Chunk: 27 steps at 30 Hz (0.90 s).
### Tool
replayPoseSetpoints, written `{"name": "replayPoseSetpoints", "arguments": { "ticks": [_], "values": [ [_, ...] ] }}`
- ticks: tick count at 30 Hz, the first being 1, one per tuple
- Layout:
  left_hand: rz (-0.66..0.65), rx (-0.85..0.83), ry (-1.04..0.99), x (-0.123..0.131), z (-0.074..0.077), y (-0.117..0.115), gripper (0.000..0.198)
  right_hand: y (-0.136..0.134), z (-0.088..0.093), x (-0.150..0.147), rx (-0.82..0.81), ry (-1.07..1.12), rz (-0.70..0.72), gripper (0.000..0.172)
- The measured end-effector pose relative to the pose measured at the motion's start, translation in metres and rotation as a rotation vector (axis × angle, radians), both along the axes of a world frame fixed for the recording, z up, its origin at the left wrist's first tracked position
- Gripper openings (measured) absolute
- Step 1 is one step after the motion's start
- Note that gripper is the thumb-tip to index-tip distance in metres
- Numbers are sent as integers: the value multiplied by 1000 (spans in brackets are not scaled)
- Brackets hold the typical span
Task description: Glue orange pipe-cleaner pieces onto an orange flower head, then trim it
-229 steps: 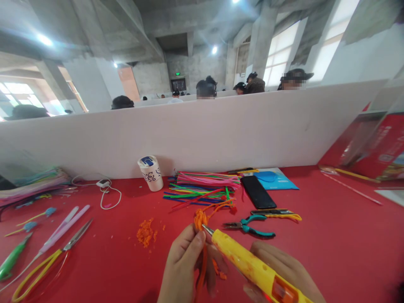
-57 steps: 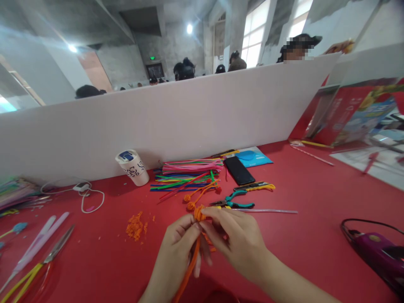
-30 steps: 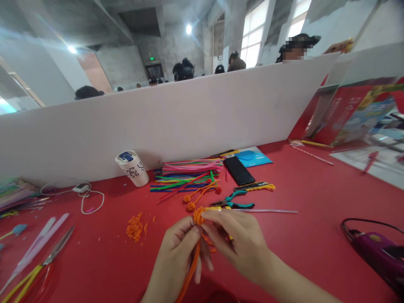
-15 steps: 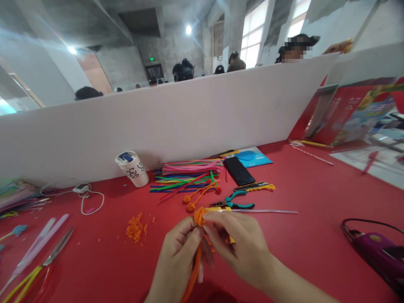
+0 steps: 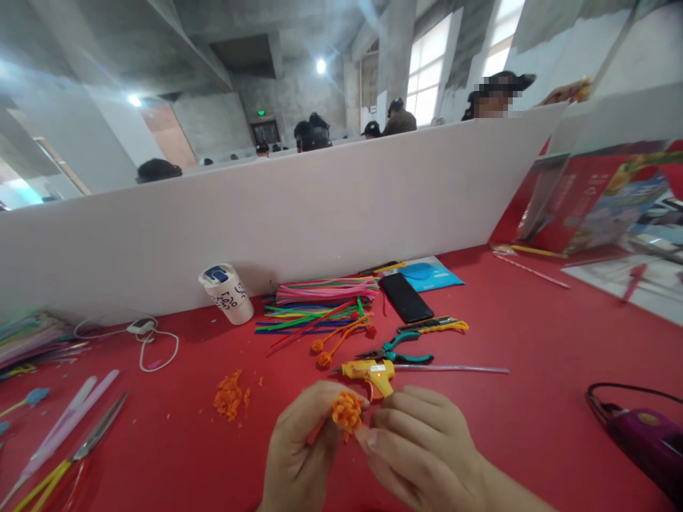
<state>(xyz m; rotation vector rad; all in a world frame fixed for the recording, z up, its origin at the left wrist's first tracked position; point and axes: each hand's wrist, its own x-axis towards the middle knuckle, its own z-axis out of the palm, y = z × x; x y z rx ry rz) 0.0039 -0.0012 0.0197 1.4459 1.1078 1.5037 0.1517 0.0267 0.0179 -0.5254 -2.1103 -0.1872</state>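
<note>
My left hand is closed round the stem of an orange pipe-cleaner flower, whose fuzzy coiled head points up towards me. My right hand is closed too, its fingertips pinching at the flower's base just right of the head. A yellow glue gun lies on the red table just beyond both hands, with a clear glue stick sticking out to the right.
Teal pliers, a black phone, a bundle of coloured pipe cleaners, a paper cup, orange fuzz scraps, scissors at left, a purple tool with cord at right. A white partition closes the back.
The yellow glue gun left my right hand and now lies on the table. Both hands have drawn nearer to me, and the flower head has tipped up to face the camera.
</note>
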Motion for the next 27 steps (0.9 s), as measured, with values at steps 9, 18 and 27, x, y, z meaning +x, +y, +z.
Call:
{"name": "replayPoseSetpoints", "arguments": {
  "ticks": [9,18,27],
  "values": [
    [43,-127,-27,6,6,-3,21,3,13,2,116,47,85,16],
    [3,-259,-224,6,2,-1,25,-1,12,3,36,33,5,19],
    [-62,-468,-347,-1,6,7,28,42,-45,29,-812,-312,-672,25]
  ]
}}
